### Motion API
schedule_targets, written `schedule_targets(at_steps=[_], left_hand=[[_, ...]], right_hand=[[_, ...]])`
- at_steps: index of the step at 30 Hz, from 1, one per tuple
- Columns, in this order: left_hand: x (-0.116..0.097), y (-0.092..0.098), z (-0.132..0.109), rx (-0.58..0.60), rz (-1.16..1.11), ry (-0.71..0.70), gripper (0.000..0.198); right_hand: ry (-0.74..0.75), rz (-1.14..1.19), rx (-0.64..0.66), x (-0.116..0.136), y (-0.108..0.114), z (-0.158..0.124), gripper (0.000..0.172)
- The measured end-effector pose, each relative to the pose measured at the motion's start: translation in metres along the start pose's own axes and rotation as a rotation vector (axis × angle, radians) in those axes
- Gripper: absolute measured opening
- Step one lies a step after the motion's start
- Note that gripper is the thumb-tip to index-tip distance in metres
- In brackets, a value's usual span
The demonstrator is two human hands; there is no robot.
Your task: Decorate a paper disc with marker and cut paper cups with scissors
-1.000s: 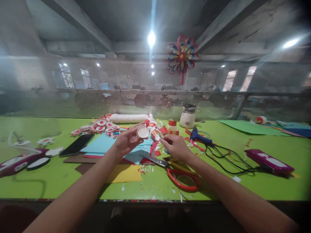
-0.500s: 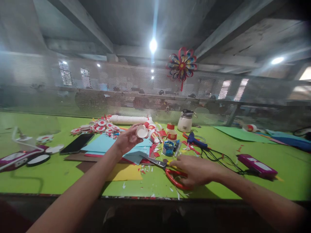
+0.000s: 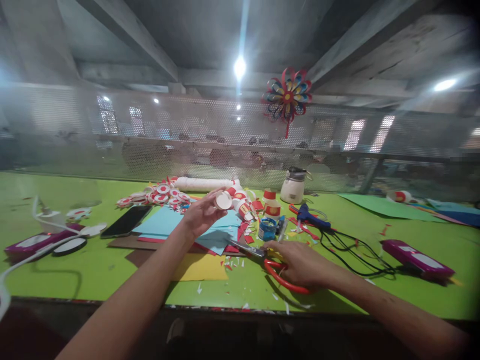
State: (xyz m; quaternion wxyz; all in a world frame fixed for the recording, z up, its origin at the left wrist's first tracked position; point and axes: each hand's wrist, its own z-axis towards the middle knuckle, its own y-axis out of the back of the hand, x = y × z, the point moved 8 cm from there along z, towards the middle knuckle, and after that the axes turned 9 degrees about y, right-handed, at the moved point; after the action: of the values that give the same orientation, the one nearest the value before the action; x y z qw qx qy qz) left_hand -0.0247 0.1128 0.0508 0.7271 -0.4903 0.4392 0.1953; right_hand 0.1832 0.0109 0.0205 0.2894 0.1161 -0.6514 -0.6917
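My left hand (image 3: pixel 204 215) is closed round a small white paper cup (image 3: pixel 224 200), its round opening towards me, above the light blue paper sheets (image 3: pixel 157 220). Over the handles of a pair of scissors (image 3: pixel 257 250) my right hand (image 3: pixel 300 260) is curled, fingers round the grips. The scissors have red outer handles, and their blades point left, closed together. Beside the blades stands a blue jar (image 3: pixel 267 229). Red and white paper cups (image 3: pixel 272 207) and cut pieces lie behind it.
Red-and-white paper discs (image 3: pixel 161 192) are heaped behind a black phone (image 3: pixel 127 221). A glue gun (image 3: pixel 313 220) with black cables lies right of the jar, near a purple box (image 3: pixel 418 260). At the back are a white roll (image 3: pixel 204 184) and a kettle-like pot (image 3: pixel 293 187).
The view has shifted slightly, moving most things right in the picture. My right hand has settled further over the scissors' handles. My left hand still holds the cup, turned a little.
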Motion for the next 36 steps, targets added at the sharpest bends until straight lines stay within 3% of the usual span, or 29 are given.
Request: schedule_targets(at_steps=[5,9,16,22,31,36], left_hand=[[-0.002,0.013,0.004,-0.103,-0.039,-0.014,0.029],[-0.006,0.021,0.006,-0.178,-0.080,-0.035,0.032],[-0.007,0.021,0.006,-0.184,-0.091,-0.037,0.043],[-0.005,0.021,0.005,-0.169,-0.034,-0.005,0.044],[0.008,0.019,0.010,-0.142,0.059,0.072,0.030],[0.005,0.018,0.006,-0.122,0.086,0.109,0.022]], right_hand=[[-0.052,0.178,-0.110,-0.011,0.006,0.006,0.052],[-0.061,0.482,-0.190,-0.018,0.011,0.012,0.051],[0.020,0.922,-0.295,-0.005,0.026,0.031,0.040],[-0.001,0.885,-0.391,-0.004,0.027,0.045,0.045],[0.010,0.731,-0.376,-0.006,0.009,0.038,0.040],[-0.003,0.712,-0.354,-0.004,0.005,0.039,0.041]])
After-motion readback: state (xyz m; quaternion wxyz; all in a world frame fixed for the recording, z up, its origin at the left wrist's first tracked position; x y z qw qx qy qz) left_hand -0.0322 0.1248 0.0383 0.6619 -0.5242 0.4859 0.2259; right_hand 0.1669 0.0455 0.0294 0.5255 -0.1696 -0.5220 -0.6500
